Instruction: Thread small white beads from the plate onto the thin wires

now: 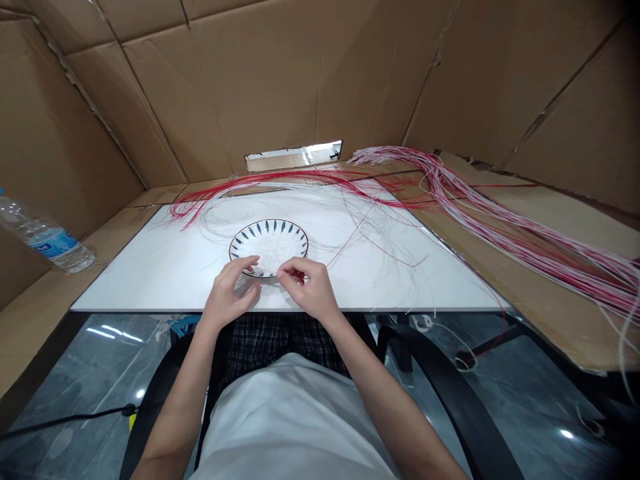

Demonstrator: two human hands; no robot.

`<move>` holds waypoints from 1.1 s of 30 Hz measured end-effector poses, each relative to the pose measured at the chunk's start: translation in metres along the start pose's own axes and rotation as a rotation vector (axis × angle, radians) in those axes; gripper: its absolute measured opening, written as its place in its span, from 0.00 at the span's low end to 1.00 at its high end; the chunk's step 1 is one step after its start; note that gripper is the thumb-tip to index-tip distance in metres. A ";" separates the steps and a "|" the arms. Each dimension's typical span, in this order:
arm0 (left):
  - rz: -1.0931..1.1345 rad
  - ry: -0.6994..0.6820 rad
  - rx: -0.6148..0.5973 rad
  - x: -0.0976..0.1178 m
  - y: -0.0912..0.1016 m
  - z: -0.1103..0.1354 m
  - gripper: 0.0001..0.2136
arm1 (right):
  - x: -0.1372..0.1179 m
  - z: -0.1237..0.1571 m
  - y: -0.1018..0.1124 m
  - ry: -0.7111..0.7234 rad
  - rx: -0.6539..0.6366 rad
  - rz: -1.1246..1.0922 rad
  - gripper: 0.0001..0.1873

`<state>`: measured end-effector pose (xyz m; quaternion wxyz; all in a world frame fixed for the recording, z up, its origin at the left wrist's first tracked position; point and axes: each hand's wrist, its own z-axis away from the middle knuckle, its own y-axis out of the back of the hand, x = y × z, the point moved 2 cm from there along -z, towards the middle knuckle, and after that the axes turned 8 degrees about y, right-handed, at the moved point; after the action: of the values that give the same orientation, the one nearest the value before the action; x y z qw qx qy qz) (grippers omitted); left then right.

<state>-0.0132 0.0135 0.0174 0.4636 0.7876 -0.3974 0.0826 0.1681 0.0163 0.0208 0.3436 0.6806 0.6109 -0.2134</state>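
Observation:
A round white plate with blue leaf-like marks and a dark rim rests near the front of the white board. Small clear or whitish bits lie in it, too fine to name. My left hand is at the plate's near left edge, thumb and fingers apart, with nothing plainly held. At the near right edge, my right hand pinches thumb and forefinger together on what looks like a thin pale strand. Most of that strand is hidden or too fine to follow.
Loose red strands and fine white strands spread over the white board. A thick bundle of red and white strands runs along the right. A water bottle leans at the left. Cardboard walls surround the table.

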 end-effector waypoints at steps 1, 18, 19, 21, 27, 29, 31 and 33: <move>-0.012 -0.005 0.004 0.000 0.000 0.000 0.21 | 0.000 0.000 0.000 0.001 -0.001 0.001 0.07; 0.005 0.004 0.054 -0.003 0.000 0.002 0.20 | -0.001 0.000 0.000 -0.008 -0.011 0.014 0.07; 0.038 0.021 0.052 -0.003 0.001 0.002 0.19 | -0.001 0.000 0.000 -0.008 -0.011 0.015 0.07; 0.100 0.063 0.041 -0.005 0.001 0.002 0.18 | 0.000 0.000 0.000 -0.007 -0.011 0.018 0.07; 0.114 0.061 -0.005 -0.008 0.000 0.002 0.19 | 0.000 0.000 0.000 -0.014 -0.016 0.016 0.07; 0.049 0.021 -0.003 -0.007 -0.001 0.002 0.19 | 0.000 0.000 0.000 -0.015 -0.013 0.011 0.07; -0.019 -0.006 -0.002 -0.005 -0.001 0.001 0.19 | 0.000 0.000 0.000 -0.011 -0.011 0.007 0.07; -0.065 -0.019 -0.004 -0.003 -0.002 0.001 0.19 | -0.001 -0.001 0.000 -0.004 -0.009 0.006 0.07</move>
<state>-0.0146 0.0151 0.0141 0.4638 0.7999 -0.3762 0.0595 0.1675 0.0161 0.0217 0.3484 0.6805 0.6091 -0.2112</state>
